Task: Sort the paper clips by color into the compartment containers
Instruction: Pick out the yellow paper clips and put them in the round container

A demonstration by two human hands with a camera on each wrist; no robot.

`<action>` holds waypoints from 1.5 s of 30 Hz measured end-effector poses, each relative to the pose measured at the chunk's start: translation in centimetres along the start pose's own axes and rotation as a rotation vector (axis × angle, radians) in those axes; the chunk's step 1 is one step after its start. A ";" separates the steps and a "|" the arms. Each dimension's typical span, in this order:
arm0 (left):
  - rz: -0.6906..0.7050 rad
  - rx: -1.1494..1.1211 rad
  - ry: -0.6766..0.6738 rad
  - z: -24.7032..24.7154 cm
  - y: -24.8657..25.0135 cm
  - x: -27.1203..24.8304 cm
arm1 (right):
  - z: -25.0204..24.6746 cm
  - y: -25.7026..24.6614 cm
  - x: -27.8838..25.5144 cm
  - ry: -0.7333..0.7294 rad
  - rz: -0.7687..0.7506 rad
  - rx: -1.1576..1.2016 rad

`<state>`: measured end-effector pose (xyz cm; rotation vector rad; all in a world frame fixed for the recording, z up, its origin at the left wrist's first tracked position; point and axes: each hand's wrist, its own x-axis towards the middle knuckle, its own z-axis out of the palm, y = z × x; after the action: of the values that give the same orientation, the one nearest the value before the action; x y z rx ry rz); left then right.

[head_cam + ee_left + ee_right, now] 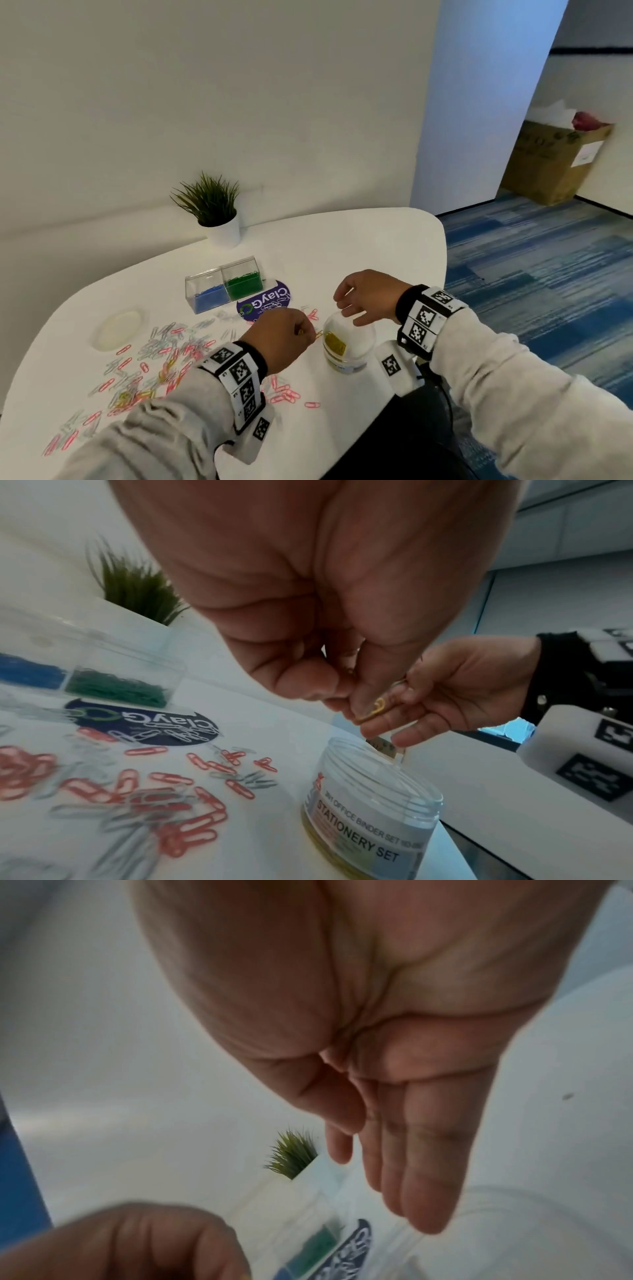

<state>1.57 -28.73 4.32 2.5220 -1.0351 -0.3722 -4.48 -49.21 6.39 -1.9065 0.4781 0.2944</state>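
Left wrist view: left grip [342, 669] pinches a yellow clip [371, 710] just above the round jar [369, 804]; right grip [445, 696], fingers spread loosely, hovers beside the jar

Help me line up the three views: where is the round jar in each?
Head: jar at centre right, under the right hand.
Left wrist: lower right, label reading STATIONERY SET.
Right wrist: blurred clear rim at lower right, probably it.
Shared landmark: plant.
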 end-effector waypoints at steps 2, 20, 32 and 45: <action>0.030 0.058 0.002 0.4 1.0 1.1 | -0.7 0.6 0.2 0.086 -0.058 -0.268; 0.167 0.289 -0.067 2.4 2.8 3.1 | 1.5 2.4 1.5 0.009 -0.055 -0.873; -0.283 0.427 0.073 -3.5 -18.9 -11.0 | 13.7 -2.0 1.0 -0.012 -0.740 -0.849; -0.499 0.173 0.168 -3.7 -28.3 -15.4 | 27.4 -7.9 12.2 -0.173 -0.600 -0.965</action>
<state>9.67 1.65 -3.51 2.8942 -0.3788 -0.2047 10.53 -23.56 -2.39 -2.8010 -0.4623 0.3086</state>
